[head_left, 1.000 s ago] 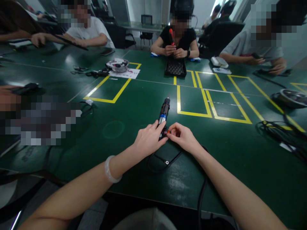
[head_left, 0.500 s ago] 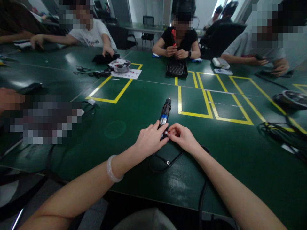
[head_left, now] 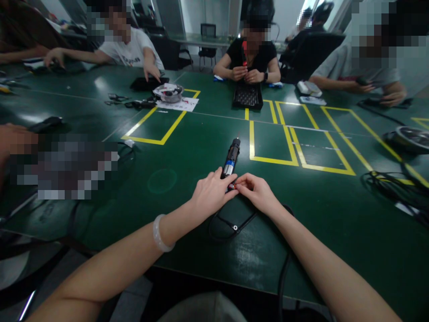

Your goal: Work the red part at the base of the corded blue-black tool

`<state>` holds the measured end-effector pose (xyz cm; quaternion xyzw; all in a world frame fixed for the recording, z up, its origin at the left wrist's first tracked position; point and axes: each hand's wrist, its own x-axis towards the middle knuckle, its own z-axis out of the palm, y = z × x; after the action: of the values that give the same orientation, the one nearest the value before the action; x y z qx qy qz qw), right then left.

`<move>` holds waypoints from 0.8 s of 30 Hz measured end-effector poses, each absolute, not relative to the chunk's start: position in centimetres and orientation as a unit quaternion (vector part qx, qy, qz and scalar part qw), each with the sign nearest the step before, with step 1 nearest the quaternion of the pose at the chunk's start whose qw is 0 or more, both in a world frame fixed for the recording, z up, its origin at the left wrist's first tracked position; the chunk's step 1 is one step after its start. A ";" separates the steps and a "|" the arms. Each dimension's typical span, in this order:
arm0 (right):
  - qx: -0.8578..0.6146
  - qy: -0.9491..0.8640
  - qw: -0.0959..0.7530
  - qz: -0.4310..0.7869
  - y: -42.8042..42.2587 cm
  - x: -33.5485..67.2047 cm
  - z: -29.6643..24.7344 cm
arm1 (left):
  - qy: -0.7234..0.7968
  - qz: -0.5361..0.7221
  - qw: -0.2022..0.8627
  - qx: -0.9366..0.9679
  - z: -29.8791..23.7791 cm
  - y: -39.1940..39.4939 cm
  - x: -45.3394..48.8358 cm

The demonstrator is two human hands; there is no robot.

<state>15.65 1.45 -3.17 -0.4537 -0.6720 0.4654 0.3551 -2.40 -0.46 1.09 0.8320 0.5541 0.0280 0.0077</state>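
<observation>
A slim tool [head_left: 231,156] that looks like an electric screwdriver lies on the green table, its thin tip pointing away from me. Its black casing seems opened, showing a silver and blue motor-like body. My left hand [head_left: 212,193] grips its rear half, thumb and fingers around it. My right hand [head_left: 255,191] pinches at a small red part [head_left: 233,186] beside the left thumb; it looks like a wire or connector, too small to tell exactly. A black cable [head_left: 284,264] loops below my hands, with a ring terminal [head_left: 235,227] near it. My fingers hide the tool's rear.
Yellow tape outlines [head_left: 275,160] mark the table ahead. Across it, a person holds a red-handled tool [head_left: 245,53] above a black tray [head_left: 248,96]. A bowl of parts [head_left: 170,93] stands at the far left. Coiled cable [head_left: 385,183] lies on the right.
My right fingers have shifted slightly at the small red part, which now shows less. The tool stays in place under my left hand. Far left, a person's hand has lifted slightly over a black case.
</observation>
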 end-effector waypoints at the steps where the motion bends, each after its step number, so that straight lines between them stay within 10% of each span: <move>1: -0.453 -0.671 0.352 0.470 1.4 15.7 -3.1 | 0.554 0.032 0.009 0.832 1.0 -0.3 -2.5; 24: -0.483 -0.680 0.372 0.408 2.6 18.1 -2.9 | 0.576 -0.002 -0.024 0.817 0.7 4.5 -8.8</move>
<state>18.10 2.63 -2.90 -0.4830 -0.6801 0.4076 0.3715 -8.80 4.55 0.75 0.8172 0.5759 -0.0018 -0.0237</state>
